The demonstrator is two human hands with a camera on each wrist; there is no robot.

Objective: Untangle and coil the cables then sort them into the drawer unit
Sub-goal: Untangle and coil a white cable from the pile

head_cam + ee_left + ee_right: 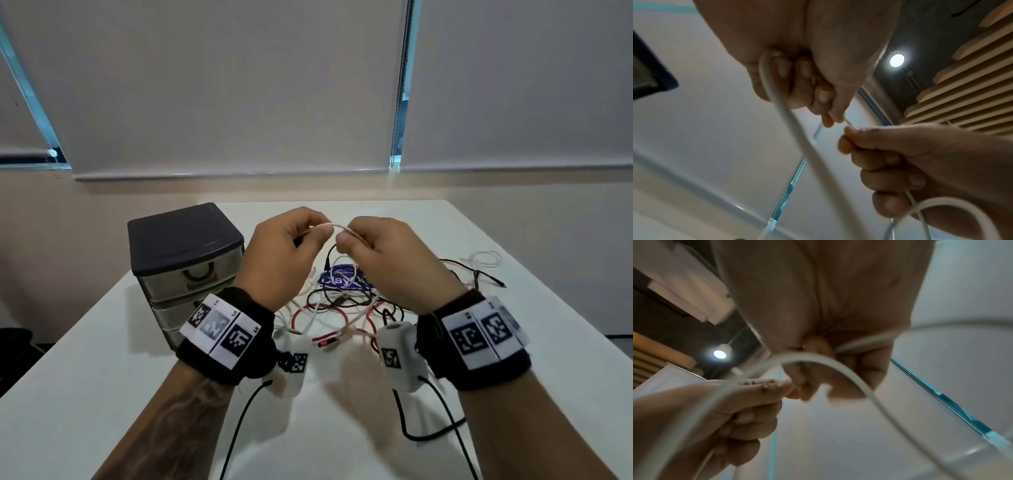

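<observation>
Head view: left hand and right hand raised side by side above the desk, knuckles toward the camera, thumbs nearly meeting. White cable stretched in a short arc between the two, pinched at each end by thumb and forefinger, remaining fingers curled in. Below the hands, near the desk's middle: tangle of red, black and white cables lying loose, a blue printed label among them. One thin white loop apart, toward the right edge. Drawer unit at the left edge, dark lid on top, three translucent drawers closed, the lowest partly hidden behind the left wrist.

Left wrist view: left fingers folded tight over the white cable, which hangs down from the fist in a blurred curve; right hand just beside, also clenched round cable, a loop showing under it.

Right wrist view: same grip from the other side, cable arching across the palm; heavily blurred.
</observation>
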